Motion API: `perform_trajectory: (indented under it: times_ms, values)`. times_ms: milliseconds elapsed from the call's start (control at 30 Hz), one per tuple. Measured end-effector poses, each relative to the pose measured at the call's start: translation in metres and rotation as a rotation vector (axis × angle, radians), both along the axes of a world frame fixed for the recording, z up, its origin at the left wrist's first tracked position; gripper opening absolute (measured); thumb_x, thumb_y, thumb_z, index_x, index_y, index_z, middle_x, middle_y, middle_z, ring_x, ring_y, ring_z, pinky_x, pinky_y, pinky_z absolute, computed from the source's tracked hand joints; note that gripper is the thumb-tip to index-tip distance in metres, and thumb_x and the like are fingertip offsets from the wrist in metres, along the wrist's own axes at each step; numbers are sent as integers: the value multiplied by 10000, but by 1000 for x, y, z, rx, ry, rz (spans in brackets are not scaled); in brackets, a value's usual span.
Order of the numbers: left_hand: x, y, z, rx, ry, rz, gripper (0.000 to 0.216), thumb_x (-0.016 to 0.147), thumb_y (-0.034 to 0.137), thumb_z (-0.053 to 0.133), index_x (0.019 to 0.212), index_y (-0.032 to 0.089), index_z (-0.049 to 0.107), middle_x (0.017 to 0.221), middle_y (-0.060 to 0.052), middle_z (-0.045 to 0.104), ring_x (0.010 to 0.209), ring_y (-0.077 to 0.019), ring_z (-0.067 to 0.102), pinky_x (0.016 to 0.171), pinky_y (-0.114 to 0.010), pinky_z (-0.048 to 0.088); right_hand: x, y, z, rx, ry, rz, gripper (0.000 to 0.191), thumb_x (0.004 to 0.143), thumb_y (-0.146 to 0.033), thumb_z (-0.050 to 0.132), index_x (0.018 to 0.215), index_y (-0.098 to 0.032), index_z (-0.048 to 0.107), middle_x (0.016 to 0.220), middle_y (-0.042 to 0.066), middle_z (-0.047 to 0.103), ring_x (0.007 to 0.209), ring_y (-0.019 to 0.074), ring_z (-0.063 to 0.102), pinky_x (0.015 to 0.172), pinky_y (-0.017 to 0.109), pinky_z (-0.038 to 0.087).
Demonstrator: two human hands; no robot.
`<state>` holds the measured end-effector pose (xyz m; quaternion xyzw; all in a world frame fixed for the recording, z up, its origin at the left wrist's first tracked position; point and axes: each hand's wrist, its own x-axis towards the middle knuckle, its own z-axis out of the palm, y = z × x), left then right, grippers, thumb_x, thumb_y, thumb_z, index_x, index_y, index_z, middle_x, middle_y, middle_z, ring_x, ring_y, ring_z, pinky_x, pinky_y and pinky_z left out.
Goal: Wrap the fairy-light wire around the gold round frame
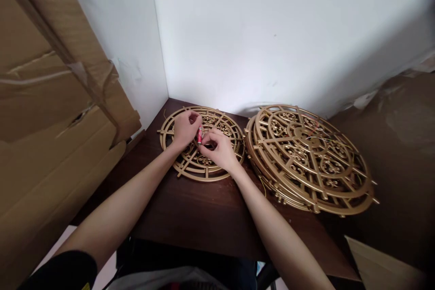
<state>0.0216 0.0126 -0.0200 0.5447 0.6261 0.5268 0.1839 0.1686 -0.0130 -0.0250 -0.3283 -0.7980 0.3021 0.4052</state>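
A round gold openwork metal frame [208, 174] with scrollwork and short pegs on its rim lies flat on the dark table. Over its middle, a small red cylinder with a silvery end, like a battery [199, 135], stands between my hands. My left hand [186, 129] pinches at its upper end, thumb and fingers together. At the lower end are the closed fingertips of my right hand [220, 148]. The frame's centre is partly hidden by both hands.
To the right, several similar gold frames [314, 161] lie stacked and tilted, with thin wires on top. The dark brown table [197, 217] meets white walls [265, 41] behind. Tall cardboard [50, 99] stands close on the left, and more cardboard [401, 145] on the right.
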Motion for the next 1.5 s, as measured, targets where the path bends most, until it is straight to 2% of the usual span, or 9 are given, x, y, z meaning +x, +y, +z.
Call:
perform_trajectory:
  times_ms: [67, 167, 367, 567, 700, 833, 1000, 1233, 1500]
  values:
    - [-1, 0, -1, 0, -119, -43, 169, 767, 297, 567, 798, 146, 637, 695, -37, 652, 613, -155, 597, 628, -267, 471, 1, 2, -1, -71, 83, 25, 41, 723, -186, 640, 683, -193, 634, 806, 13, 619, 791, 159, 561, 697, 280, 430]
    - [-3, -2, -2, -17, -303, -145, 221, 754, 334, 606, 864, 144, 625, 658, -31, 635, 564, -164, 612, 549, -274, 482, 2, 6, -2, -213, 250, -47, 87, 740, -268, 659, 709, -189, 641, 734, -2, 600, 652, 123, 525, 597, 256, 408]
    - [-4, -4, 0, -43, -435, -275, 220, 708, 320, 666, 848, 159, 616, 626, -13, 624, 537, -149, 604, 493, -248, 474, 2, 12, -7, -376, 479, -141, 215, 750, -385, 658, 807, -189, 593, 676, -20, 603, 608, 112, 537, 592, 242, 442]
    - [-4, -8, 6, -44, -449, -302, 183, 740, 280, 619, 848, 133, 630, 544, 8, 574, 463, -112, 533, 459, -226, 433, 1, 12, -9, -404, 590, -114, 224, 793, -394, 628, 840, -197, 530, 695, 0, 653, 649, 133, 610, 625, 258, 484]
    - [-4, -11, 9, -37, -233, -384, 213, 745, 281, 625, 884, 124, 660, 691, -22, 651, 534, -101, 541, 502, -218, 418, 0, 11, -11, -338, 584, -125, 200, 816, -376, 609, 860, -198, 531, 768, 16, 671, 744, 146, 639, 742, 295, 513]
    - [-5, -12, 10, 1, 56, -447, 245, 743, 277, 643, 943, 142, 688, 896, -32, 701, 618, -89, 525, 607, -221, 416, 1, 9, -11, -212, 475, -195, 136, 845, -331, 565, 874, -199, 551, 813, 14, 653, 773, 149, 631, 755, 290, 505]
    - [-7, -10, 7, -16, 104, -474, 287, 751, 317, 650, 973, 139, 685, 828, -24, 695, 598, -95, 502, 584, -222, 391, 3, 3, -7, 21, 159, -376, 103, 868, -205, 458, 928, -202, 541, 868, 25, 647, 805, 169, 611, 798, 317, 472]
    - [-7, -7, 6, -15, 68, -384, 210, 737, 233, 627, 907, 128, 693, 769, -24, 665, 635, -103, 531, 612, -219, 418, -1, -3, -5, 208, -457, -560, 151, 821, -150, 476, 931, -168, 579, 973, 115, 622, 981, 283, 504, 867, 434, 382]
    - [-5, -6, 5, -68, -228, -364, 364, 745, 262, 622, 1087, 142, 595, 799, -19, 624, 458, -49, 411, 395, -163, 331, -3, -4, -4, 212, -550, -544, 131, 876, -244, 480, 842, -186, 593, 915, 90, 644, 974, 276, 496, 895, 444, 335]
